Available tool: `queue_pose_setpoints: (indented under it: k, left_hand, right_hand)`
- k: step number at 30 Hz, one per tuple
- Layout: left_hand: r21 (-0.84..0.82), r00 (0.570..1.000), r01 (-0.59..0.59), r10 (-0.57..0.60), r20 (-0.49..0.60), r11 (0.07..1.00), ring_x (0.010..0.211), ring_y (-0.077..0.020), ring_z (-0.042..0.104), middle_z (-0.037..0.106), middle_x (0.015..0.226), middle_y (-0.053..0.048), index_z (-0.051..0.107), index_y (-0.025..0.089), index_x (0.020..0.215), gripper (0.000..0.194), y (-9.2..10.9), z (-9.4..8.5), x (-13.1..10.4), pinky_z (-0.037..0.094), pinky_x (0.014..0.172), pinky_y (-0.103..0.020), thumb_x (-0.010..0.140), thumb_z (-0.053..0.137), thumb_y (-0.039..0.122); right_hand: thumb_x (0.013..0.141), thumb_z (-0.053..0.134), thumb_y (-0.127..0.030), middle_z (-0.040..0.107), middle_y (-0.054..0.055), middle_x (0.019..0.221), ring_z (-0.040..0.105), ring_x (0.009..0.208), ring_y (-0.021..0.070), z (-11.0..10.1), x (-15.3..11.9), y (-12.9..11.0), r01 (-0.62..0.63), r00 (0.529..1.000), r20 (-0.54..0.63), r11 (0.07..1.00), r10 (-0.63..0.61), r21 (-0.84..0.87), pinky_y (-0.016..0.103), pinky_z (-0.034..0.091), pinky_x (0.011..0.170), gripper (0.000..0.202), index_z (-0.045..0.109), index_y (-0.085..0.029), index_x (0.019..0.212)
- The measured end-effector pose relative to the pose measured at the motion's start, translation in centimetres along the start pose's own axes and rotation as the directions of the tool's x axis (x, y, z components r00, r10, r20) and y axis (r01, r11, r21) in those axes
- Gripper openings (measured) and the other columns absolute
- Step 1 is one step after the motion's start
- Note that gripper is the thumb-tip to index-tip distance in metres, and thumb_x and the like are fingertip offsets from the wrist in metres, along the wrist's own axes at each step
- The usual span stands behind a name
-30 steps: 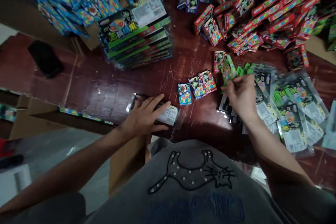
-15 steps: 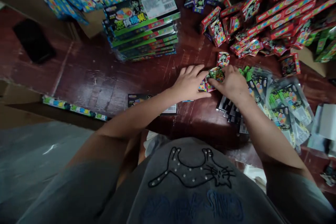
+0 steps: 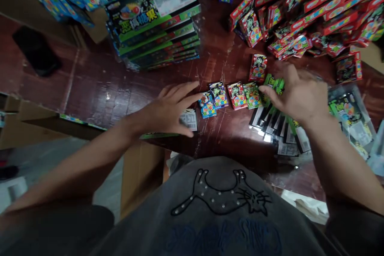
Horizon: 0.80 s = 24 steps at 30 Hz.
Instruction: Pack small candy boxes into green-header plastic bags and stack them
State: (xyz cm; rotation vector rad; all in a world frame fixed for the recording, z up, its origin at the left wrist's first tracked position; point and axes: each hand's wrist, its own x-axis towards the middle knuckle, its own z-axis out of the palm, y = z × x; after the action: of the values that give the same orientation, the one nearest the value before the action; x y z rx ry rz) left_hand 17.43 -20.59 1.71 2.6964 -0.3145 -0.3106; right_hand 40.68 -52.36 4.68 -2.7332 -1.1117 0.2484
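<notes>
Head view, left to right: left fingers (image 3: 189, 100) spread, released, above a labelled card (image 3: 189, 121). Just beyond their tips on the surface (image 3: 226, 132): blue packet (image 3: 207, 106), purple packet (image 3: 219, 95), red packet (image 3: 238, 96), green packet (image 3: 251, 95). Right fingers (image 3: 271, 96) beside the latter, blurred; grasp cannot be told.

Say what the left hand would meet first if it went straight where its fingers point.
Probably the small blue rectangular cardboard box, close to the fingertips of the left hand, though depth is unclear.
</notes>
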Motion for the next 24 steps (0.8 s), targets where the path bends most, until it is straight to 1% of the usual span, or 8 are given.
queue_pose_setpoints:
  k: [3,5,7,10,13,19,22,24]
  left_hand:
    - [0.017,0.998,0.021,-0.022,0.06,1.0,0.163,-0.0459,0.032,0.021,0.183,-0.017,0.025,0.029,0.175,0.114,-1.8,0.8,-4.8,0.03,0.128,-0.069,0.085,0.082,0.071]
    - [0.018,0.996,0.07,-0.071,0.048,0.997,0.157,-0.0464,0.04,0.033,0.177,-0.017,0.028,0.03,0.174,0.1,-2.0,1.8,-6.8,0.034,0.125,-0.069,0.092,0.078,0.06]
    - [0.031,0.991,0.131,-0.132,0.024,0.991,0.15,-0.0462,0.047,0.045,0.168,-0.02,0.034,0.025,0.173,0.089,-1.5,2.9,-7.8,0.039,0.122,-0.066,0.096,0.074,0.045]
    - [0.052,0.981,0.195,-0.194,-0.029,0.979,0.144,-0.0456,0.052,0.051,0.161,-0.023,0.038,0.021,0.171,0.086,-0.3,4.0,-8.5,0.044,0.117,-0.063,0.094,0.072,0.038]
    - [0.039,0.967,0.247,-0.243,-0.082,0.968,0.14,-0.0462,0.053,0.051,0.159,-0.024,0.041,0.021,0.17,0.092,0.7,4.7,-8.9,0.044,0.114,-0.063,0.091,0.079,0.049]
    - [-0.008,0.928,0.34,-0.337,-0.16,0.94,0.136,-0.0441,0.052,0.053,0.158,-0.023,0.043,0.021,0.169,0.094,1.6,5.7,-8.8,0.043,0.11,-0.059,0.09,0.081,0.053]
    - [-0.021,0.921,0.348,-0.346,-0.181,0.937,0.135,-0.0447,0.051,0.052,0.158,-0.023,0.042,0.02,0.169,0.094,2.0,6.0,-8.6,0.042,0.11,-0.06,0.09,0.081,0.053]
    - [-0.034,0.914,0.353,-0.353,-0.2,0.935,0.135,-0.0449,0.051,0.052,0.158,-0.023,0.043,0.02,0.169,0.095,2.1,6.2,-8.6,0.042,0.11,-0.06,0.09,0.081,0.055]
  right_hand:
    - [0.099,0.048,-0.082,0.037,0.017,0.177,0.029,0.166,0.045,1.2,1.1,0.4,0.503,0.863,-0.002,0.859,-0.505,0.091,0.072,0.023,0.132,0.091,0.039,-0.025,0.17]
    - [0.097,0.052,-0.083,0.029,0.007,0.183,0.02,0.169,0.0426,3.5,2.2,-0.5,0.63,0.766,0.057,0.765,-0.64,0.135,0.073,0.015,0.134,0.089,0.039,-0.034,0.17]
    - [0.097,0.053,-0.081,0.028,0.001,0.183,0.02,0.17,0.0393,6.0,2.9,-2.0,0.656,0.732,0.114,0.74,-0.672,0.149,0.072,0.013,0.135,0.083,0.041,-0.04,0.168]
    - [0.103,0.049,-0.073,0.026,0.002,0.184,0.024,0.168,0.0373,8.5,2.9,-4.6,0.647,0.742,0.141,0.755,-0.655,0.103,0.069,0.017,0.134,0.074,0.042,-0.036,0.168]
    - [0.103,0.051,-0.07,0.024,0.015,0.183,0.033,0.162,0.0437,9.2,2.2,-6.5,0.614,0.779,0.103,0.786,-0.618,0.073,0.071,0.027,0.128,0.076,0.049,-0.022,0.163]
    - [0.098,0.055,-0.075,0.049,0.019,0.169,0.046,0.149,0.0472,9.3,2.5,-8.4,0.522,0.846,0.027,0.839,-0.532,0.154,0.076,0.031,0.121,0.079,0.055,-0.02,0.154]
    - [0.089,0.059,-0.086,0.038,0.019,0.176,0.034,0.158,0.0506,9.1,3.8,-8.7,0.544,0.826,0.052,0.819,-0.561,0.184,0.083,0.016,0.125,0.108,0.032,-0.022,0.172]
    - [0.09,0.059,-0.085,0.033,0.016,0.179,0.027,0.163,0.0497,9.0,4.9,-8.8,0.616,0.763,0.081,0.759,-0.642,0.209,0.084,0.008,0.127,0.11,0.025,-0.024,0.175]
